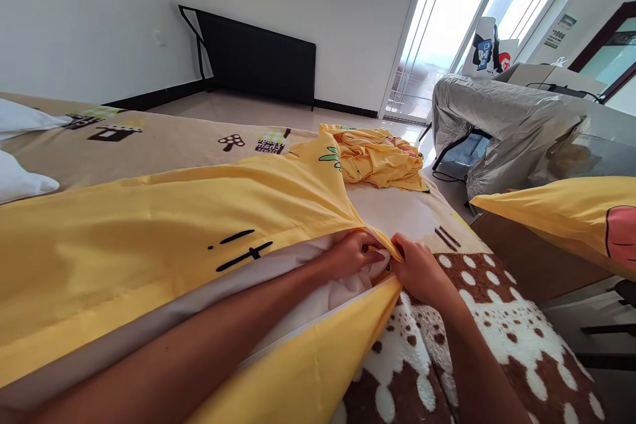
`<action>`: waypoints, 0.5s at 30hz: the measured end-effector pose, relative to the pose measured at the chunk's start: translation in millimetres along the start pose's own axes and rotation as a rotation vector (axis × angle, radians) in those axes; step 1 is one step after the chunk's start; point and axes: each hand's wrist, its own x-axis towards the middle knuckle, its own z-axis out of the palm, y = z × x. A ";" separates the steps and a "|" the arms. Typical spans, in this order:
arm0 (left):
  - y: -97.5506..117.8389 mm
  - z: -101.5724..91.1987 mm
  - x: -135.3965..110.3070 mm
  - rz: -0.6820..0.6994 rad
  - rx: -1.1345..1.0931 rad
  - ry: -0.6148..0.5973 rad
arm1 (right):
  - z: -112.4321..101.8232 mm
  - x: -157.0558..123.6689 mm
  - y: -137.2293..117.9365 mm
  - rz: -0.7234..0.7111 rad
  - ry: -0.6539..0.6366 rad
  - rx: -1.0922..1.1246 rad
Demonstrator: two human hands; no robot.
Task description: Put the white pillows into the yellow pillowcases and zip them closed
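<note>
A large yellow duvet cover with black printed marks stretches across the bed, and its opening gapes towards me. Through that gap shows white fabric. My left hand reaches into the opening with its fingers curled on a bunched bit of the white fabric near the corner. Just right of it, my right hand is closed on the edge of the yellow cover, pulling it taut to a point. The right fingertips are partly hidden by the cloth.
Crumpled yellow bedding lies at the bed's far end. White pillows poke in at left. A patterned brown blanket covers the bed. Yellow fabric juts in at right, before a plastic-covered piece of furniture. A black panel leans on the wall.
</note>
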 end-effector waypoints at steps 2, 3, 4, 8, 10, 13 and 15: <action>-0.6 -0.8 -0.8 -0.004 0.071 -0.074 | -1.5 -0.8 -0.6 -0.020 0.003 0.035; -1.0 -1.3 -1.2 -0.001 0.109 -0.117 | -2.2 -1.3 -1.1 -0.028 0.004 0.058; -1.3 -1.8 -1.7 0.005 0.139 -0.153 | -2.8 -1.8 -1.8 -0.032 0.010 0.080; -1.1 -4.6 -2.1 -0.026 0.171 -0.214 | -3.0 -2.5 -4.9 -0.047 0.051 0.133; -0.7 -5.8 -1.5 -0.059 0.172 -0.221 | -2.3 -1.8 -5.2 -0.060 0.054 0.160; -2.1 -5.2 -0.1 -0.045 0.236 -0.215 | -0.2 0.4 -2.8 -0.047 0.056 0.160; -4.5 -2.5 0.9 -0.018 0.293 -0.150 | 2.1 1.9 -0.1 -0.003 0.057 0.099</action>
